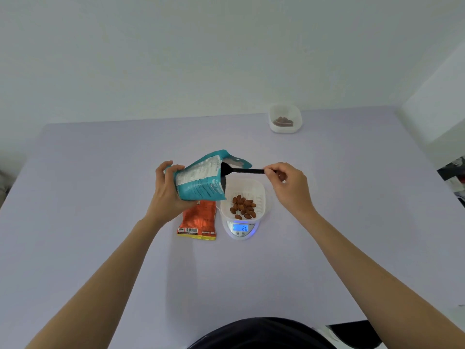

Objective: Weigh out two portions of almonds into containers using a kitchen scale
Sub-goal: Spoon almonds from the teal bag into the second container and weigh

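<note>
Head view, looking down on a pale lilac tabletop [100,197]. L hand [167,187] has a full grip on a teal bag [201,177]: fingers wrapped round its far side, thumb on the near side. The bag is up off the tabletop and tipped, w/ its torn mouth facing right, over the far-left rim of the tub [259,191].

R hand [289,187] holds a black spoon [241,170] by the handle end. It's a narrow pinch grip, thumb and forefinger closed on the handle and the other fingers curled in. The spoon lies roughly level, and its bowl is inside the bag's mouth.

The white tub sits on the scale [240,234], approx centre of the tabletop. Almonds [242,207] lie in a loose heap on the tub's floor, nearer its front. The scale's blue display is lit and reads 20.

Just left of the scale an orange packet [198,222] lies flat, its far end hidden under the bag and L hand.

A 2nd tub [285,118] stands well apart at the far edge of the tabletop, w/ something brown inside, prob. almonds but too blurred to be sure.
</note>
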